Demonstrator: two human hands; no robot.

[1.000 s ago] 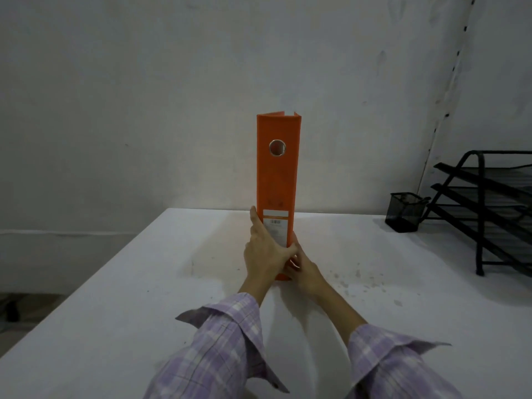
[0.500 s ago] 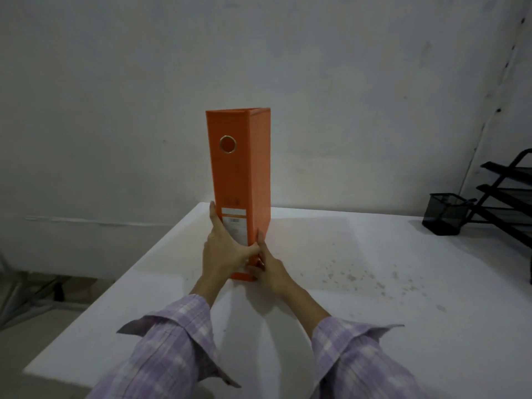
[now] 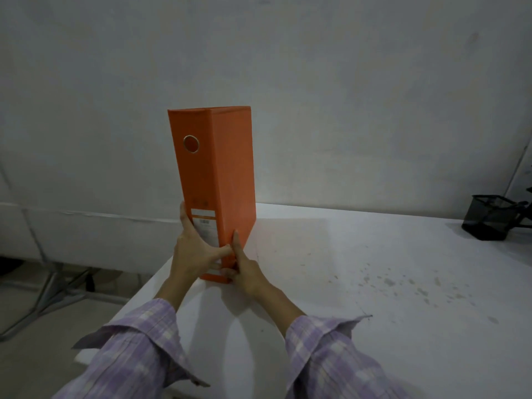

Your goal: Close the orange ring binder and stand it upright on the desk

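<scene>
You had the tall orange cardboard ring binder [image 3: 214, 191] closed and standing on its short bottom edge on the white desk [image 3: 374, 283], close to the desk's left edge, spine with its round metal finger hole [image 3: 191, 144] turned toward you. It leaned a touch to the left in this view, which may be why both hands were on it. Your left hand [image 3: 195, 254] wrapped the spine low down, fingers up the far left side and thumb lying across the white label [image 3: 205, 230], so it was closed around the binder's base. Your right hand [image 3: 244, 269] pressed against the lower right cover at the front corner, index finger pointing up the edge, the other fingers tucked near the base; a bracing touch by the look of it, though whether it gripped I could not tell. Holding low steadied the foot, where a tall narrow binder would tip. The black mesh pen cup [image 3: 489, 217] stood well apart on the right. Judged from this, only letting go remained.
</scene>
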